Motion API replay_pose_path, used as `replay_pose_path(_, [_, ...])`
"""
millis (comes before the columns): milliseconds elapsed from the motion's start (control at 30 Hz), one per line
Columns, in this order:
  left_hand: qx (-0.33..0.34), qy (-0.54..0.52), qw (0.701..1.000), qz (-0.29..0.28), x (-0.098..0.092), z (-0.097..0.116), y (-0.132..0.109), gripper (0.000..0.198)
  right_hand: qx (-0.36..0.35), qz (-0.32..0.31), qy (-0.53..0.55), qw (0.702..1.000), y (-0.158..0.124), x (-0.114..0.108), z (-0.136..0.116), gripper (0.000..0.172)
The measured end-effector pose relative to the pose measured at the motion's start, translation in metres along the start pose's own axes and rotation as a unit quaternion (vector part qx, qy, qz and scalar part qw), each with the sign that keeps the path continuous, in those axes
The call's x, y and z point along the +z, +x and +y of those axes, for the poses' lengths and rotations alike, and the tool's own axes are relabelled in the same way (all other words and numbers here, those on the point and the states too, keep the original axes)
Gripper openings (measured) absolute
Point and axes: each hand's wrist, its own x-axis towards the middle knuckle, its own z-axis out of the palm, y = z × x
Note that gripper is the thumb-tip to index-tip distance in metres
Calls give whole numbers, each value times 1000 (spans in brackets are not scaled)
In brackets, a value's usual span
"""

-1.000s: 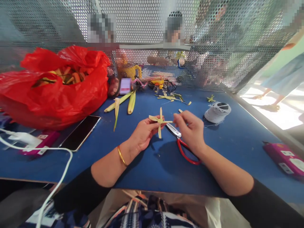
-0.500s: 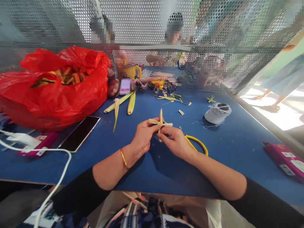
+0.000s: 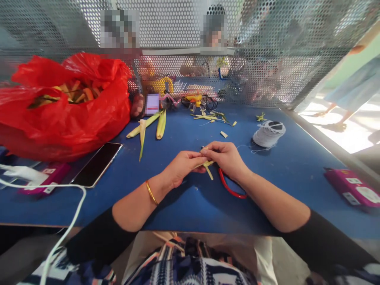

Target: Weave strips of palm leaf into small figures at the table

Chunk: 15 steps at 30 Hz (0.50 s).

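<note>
Pale yellow-green leaf strips [image 3: 209, 171] are folded together between my two hands, above the blue table [image 3: 178, 213]. My left hand [image 3: 187, 166], with a gold bangle on its wrist, is closed on the left side of the piece. From the right, my right hand [image 3: 227, 158] pinches the same piece with thumb and fingers. Most of the fold is hidden by the fingers; one strip end sticks out towards me. Beneath my right hand lies a tool with a curved red handle [image 3: 231, 190], its other end covered by the hand.
To the left are a big red plastic bag [image 3: 97, 130] of leaf pieces, a phone [image 3: 97, 164] and a white cable [image 3: 78, 213]. Leaves [image 3: 161, 124] and scraps [image 3: 208, 117] lie ahead. A white thread spool [image 3: 268, 134] and purple box [image 3: 353, 186] are right. Perforated metal panel [image 3: 172, 27] behind.
The strips stood out as a cross; now my right hand has moved up over them and covers most. A yellow handle showed beside my right hand before; now a red one does.
</note>
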Motion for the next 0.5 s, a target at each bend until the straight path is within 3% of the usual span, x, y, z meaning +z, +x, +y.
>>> replay_pose_path(133, [-22,10,1000,-14,1,-1,0,14,17,44,48,998,-5,10,3,21])
replay_pose_path(267, [-32,8,999,-19,1,-1,-1,13,19,51,18,998,-2,8,2,21])
replay_pose_path(433, [-4,-66,995,71,-2,3,2,14,-93,160,-154,971,5,-9,-1,28])
replay_pose_path(500, [19,-91,991,101,-4,5,4,17,-53,111,-181,976,5,-12,0,39])
